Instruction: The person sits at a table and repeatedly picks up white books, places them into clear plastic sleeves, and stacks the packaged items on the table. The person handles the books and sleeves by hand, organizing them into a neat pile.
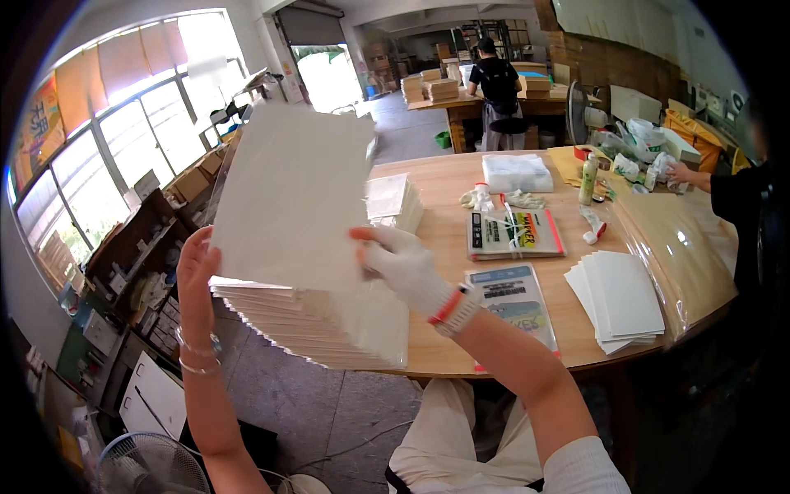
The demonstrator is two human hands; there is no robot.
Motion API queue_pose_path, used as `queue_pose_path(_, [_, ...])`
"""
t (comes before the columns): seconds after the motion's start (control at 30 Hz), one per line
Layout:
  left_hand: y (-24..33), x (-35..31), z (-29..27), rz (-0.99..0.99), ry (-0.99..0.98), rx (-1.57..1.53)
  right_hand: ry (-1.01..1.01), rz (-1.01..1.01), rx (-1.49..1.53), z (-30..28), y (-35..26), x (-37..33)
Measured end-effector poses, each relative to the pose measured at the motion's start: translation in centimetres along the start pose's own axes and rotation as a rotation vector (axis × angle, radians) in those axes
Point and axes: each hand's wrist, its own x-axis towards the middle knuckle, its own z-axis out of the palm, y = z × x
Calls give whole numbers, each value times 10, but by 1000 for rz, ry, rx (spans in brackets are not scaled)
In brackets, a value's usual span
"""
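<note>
Above the round wooden table point(461, 346), both hands, bare left point(196, 267) and cotton-gloved right point(403, 263), grip a flat white sheet point(288, 193).

Right hand point(405, 265) wears a white knit glove with red-trimmed cuff; left hand point(196, 267) bare, wrist bangles, pale trousers

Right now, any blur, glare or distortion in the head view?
Head view: the raised sheet is motion-blurred; windows and the doorway blow out white; glare streaks the plastic film at right; fisheye bends the table edge, corners black.
</note>
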Motion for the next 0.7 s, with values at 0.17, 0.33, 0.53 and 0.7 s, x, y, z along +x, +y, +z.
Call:
queue_pose_path(0.17, [-104, 20, -108, -252, -80, 412, -245, 158, -495, 43, -17, 29])
queue_pose_path(0.33, [-127, 5, -78, 261, 341, 635, -175, -61, -99, -4, 42, -7])
queue_pose_path(0.53, [-148, -139, -56, 169, 333, 342, 152, -243, -1080, -204, 71, -175])
queue_pose_path(0.7, [-162, -233, 53, -521, -193, 219, 696, 4, -1695, -313, 36, -277])
